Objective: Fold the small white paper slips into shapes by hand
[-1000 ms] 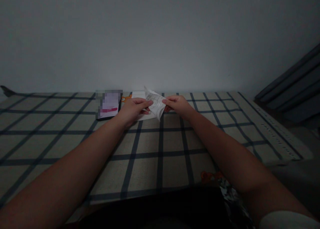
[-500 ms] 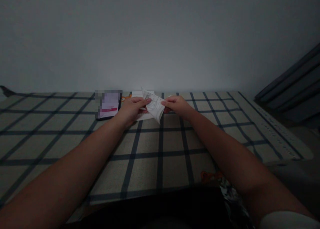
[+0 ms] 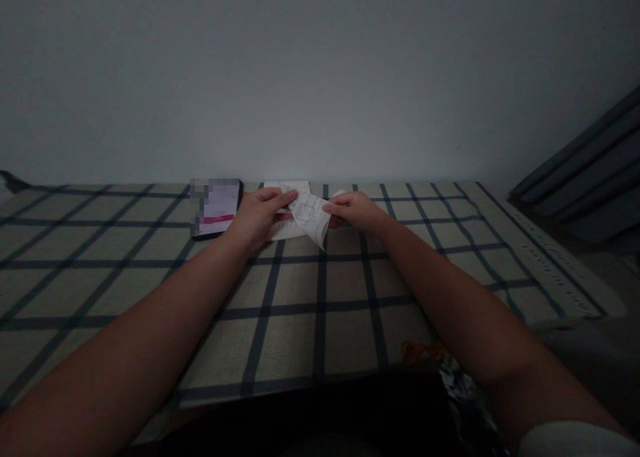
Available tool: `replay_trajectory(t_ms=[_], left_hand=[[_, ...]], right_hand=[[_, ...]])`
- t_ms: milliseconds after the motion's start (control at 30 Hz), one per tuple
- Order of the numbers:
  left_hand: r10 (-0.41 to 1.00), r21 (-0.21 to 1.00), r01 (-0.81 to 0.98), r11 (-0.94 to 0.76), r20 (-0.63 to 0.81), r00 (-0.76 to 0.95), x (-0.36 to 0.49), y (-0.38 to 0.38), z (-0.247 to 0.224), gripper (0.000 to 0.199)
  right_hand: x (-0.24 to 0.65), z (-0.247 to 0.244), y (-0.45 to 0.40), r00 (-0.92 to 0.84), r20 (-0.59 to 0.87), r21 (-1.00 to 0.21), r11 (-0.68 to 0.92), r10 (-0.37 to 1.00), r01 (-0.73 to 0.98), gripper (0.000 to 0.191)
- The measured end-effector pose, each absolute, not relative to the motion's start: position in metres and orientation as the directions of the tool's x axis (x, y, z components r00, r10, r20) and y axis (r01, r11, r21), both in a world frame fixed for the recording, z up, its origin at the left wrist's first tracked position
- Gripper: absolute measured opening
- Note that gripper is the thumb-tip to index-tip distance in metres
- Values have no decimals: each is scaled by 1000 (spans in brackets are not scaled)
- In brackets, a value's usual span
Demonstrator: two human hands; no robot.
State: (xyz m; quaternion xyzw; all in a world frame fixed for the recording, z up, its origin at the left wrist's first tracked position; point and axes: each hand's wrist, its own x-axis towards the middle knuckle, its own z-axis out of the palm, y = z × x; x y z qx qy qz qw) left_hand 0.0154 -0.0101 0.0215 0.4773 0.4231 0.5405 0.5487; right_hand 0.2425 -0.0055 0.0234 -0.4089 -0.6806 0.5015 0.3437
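A crumpled white paper with faint print [image 3: 311, 216] is stretched between my two hands, its lower corner pointing down. My left hand [image 3: 261, 216] pinches its left side between thumb and fingers. On the other side, my right hand [image 3: 353, 212] is closed on the right edge, thumb on top. Beneath and behind the held paper, another white sheet [image 3: 287, 230] lies on the checked cloth, partly covered by my left hand and the held paper.
A dark-framed device with a lit, partly blurred screen [image 3: 220, 204] lies left of my left hand. The checked cloth [image 3: 295, 324] covers the table up to the wall. A dark curtain [image 3: 590, 177] hangs at the right.
The held paper has turned and creased a little, its printed face looking more folded. My left hand has shifted slightly to the left and up.
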Motion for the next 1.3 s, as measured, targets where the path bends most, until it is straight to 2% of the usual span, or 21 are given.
replay_trajectory(t_ms=[267,500,800,967,1133,1300], left_hand=[[993,979,-173,-103,91,-76,14,-4,18,22],[977,972,-156,-177,155,-144,13,-5,21,26],[985,969,-186,-166,153,-82,10,-2,21,31],[997,986,-158,-47,56,53,11,-3,23,47],[993,995,3,-96,95,68,13,-8,20,30],[996,996,-61,-70,73,53,14,-9,20,26]], right_hand=[[243,25,-8,-433,36,-955,158,901,250,23],[243,29,-10,-427,14,-942,155,904,298,23],[246,26,-10,-451,37,-934,191,892,302,26],[247,23,-7,-448,42,-940,188,893,286,25],[248,22,-6,-440,31,-944,170,897,282,24],[251,19,-2,-465,29,-934,189,885,302,27]])
